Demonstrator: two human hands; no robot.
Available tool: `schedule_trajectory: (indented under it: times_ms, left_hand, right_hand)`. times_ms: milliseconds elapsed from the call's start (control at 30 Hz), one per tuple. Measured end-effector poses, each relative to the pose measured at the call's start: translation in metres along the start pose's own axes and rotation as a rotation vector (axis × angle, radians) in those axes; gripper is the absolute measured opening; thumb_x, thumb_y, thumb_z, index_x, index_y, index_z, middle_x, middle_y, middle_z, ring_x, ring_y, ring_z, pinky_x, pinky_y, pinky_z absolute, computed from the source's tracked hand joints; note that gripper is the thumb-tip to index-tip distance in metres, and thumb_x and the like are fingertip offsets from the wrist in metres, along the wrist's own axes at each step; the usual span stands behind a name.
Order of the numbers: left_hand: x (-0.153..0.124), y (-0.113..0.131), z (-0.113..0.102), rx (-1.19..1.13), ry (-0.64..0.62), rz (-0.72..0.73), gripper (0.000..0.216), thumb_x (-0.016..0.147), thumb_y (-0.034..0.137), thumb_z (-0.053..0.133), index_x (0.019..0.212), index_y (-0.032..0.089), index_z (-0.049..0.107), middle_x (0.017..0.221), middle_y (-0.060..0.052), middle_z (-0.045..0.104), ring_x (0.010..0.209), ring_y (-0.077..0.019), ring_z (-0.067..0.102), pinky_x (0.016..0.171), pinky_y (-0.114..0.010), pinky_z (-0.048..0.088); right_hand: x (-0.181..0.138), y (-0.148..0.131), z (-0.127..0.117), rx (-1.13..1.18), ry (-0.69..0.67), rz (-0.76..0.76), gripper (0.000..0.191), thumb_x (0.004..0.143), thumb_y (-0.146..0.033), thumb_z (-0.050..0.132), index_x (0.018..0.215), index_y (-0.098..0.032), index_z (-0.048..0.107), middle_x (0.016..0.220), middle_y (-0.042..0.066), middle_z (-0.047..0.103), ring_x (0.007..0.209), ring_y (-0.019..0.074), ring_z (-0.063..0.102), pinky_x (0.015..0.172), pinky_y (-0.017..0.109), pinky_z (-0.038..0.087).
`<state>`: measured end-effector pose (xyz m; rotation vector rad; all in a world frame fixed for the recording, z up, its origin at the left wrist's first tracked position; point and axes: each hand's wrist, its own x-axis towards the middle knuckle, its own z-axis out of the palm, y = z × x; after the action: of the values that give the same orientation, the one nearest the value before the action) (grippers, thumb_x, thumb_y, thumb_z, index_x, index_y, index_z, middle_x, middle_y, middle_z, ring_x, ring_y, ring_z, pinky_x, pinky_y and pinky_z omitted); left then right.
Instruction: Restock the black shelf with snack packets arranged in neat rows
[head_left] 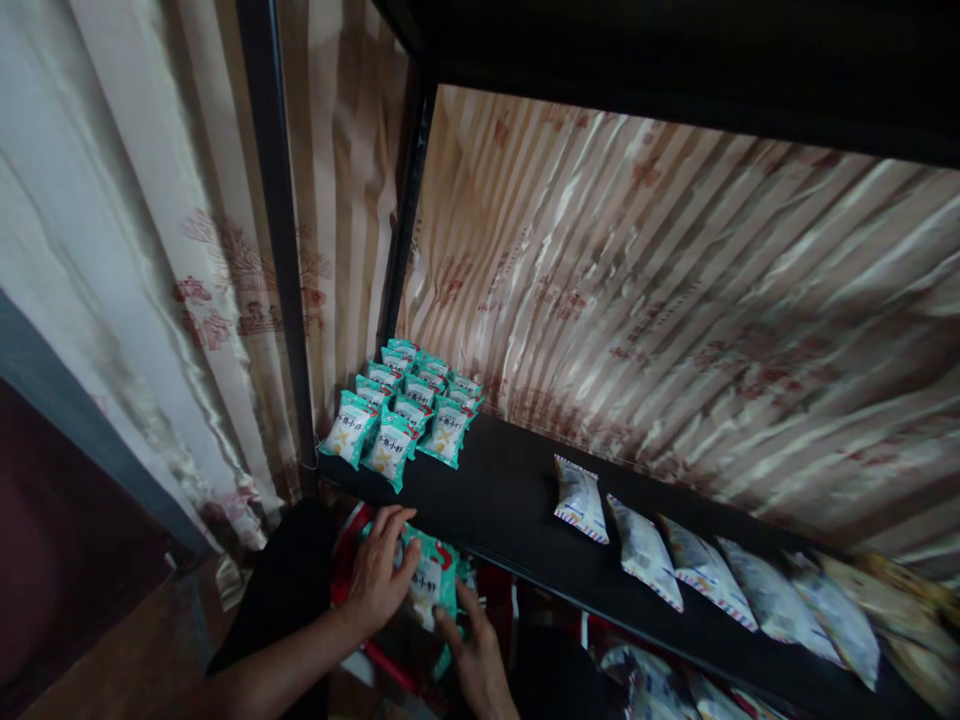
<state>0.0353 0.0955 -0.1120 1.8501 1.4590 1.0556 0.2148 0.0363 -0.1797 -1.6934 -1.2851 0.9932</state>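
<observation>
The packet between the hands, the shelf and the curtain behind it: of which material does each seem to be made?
Packet: probably plastic film, slightly glossy; it looks puffy and printed.
Shelf: perhaps painted metal, smooth and dull black, but the dim light leaves this open.
Curtain: likely synthetic fabric, satin-like; its folds catch the light.

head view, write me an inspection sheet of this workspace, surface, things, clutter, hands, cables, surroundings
surface: black shelf, packs at both ends
things: green packs in rows at the left end; another green pack at the hands, in front of the shelf
clutter: white packs in a row on the right, yellowish packs beyond; red container under the hands, contents partly hidden
left hand: fingers on the nearer green pack, grip unclear
right hand: at its lower edge, grip unclear
cables: nothing seen for certain
surroundings: patterned curtain behind and left, black post
</observation>
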Motion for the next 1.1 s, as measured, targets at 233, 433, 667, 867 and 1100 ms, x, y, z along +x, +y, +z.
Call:
schedule_trajectory:
  times_ms: [233,433,667,867,1100]
  left_hand:
    - [-0.004,-0.001,0.001,0.021,0.153,0.029,0.039,0.088,0.032,0.043,0.124,0.02,0.048,0.144,-0.012,0.034,0.129,-0.025,0.042,0.104,-0.04,0.041]
    - [0.004,-0.01,0.006,-0.132,0.066,-0.171,0.056,0.085,0.038,0.047,0.136,0.019,0.035,0.125,-0.011,0.057,0.111,-0.0219,0.058,0.093,-0.036,0.05]
    - [0.017,-0.028,0.016,-0.15,-0.016,-0.191,0.044,0.087,0.037,0.043,0.126,0.019,0.049,0.125,-0.01,0.06,0.115,-0.0208,0.056,0.1,-0.034,0.044]
    - [0.051,-0.01,0.021,-0.089,0.006,-0.077,0.04,0.088,0.03,0.045,0.127,0.02,0.048,0.127,-0.008,0.058,0.117,-0.019,0.054,0.102,-0.035,0.043]
    - [0.058,-0.014,0.035,-0.022,0.038,0.177,0.042,0.091,0.025,0.036,0.133,0.018,0.041,0.136,-0.012,0.048,0.129,-0.0214,0.04,0.108,-0.044,0.037]
  right_hand:
    - [0.018,-0.053,-0.004,0.351,-0.087,0.024,0.054,0.07,-0.05,0.066,0.115,-0.02,0.061,0.116,0.008,0.066,0.108,0.0274,0.06,0.093,0.039,0.047]
    - [0.021,-0.053,0.014,0.443,-0.077,0.096,0.059,0.073,-0.056,0.061,0.12,-0.021,0.058,0.11,0.009,0.068,0.101,0.0276,0.063,0.083,0.038,0.052]
    - [0.031,-0.074,-0.002,0.369,-0.117,0.139,0.058,0.067,-0.051,0.07,0.114,-0.018,0.062,0.116,0.01,0.066,0.108,0.0287,0.06,0.092,0.041,0.047]
    - [0.068,-0.09,-0.007,0.221,-0.039,0.031,0.055,0.07,-0.052,0.066,0.111,-0.015,0.06,0.103,0.01,0.07,0.091,0.0269,0.065,0.081,0.037,0.051]
    - [0.124,-0.08,-0.001,0.059,0.193,-0.044,0.051,0.072,-0.056,0.058,0.103,-0.015,0.06,0.095,0.01,0.071,0.085,0.0248,0.066,0.077,0.034,0.049]
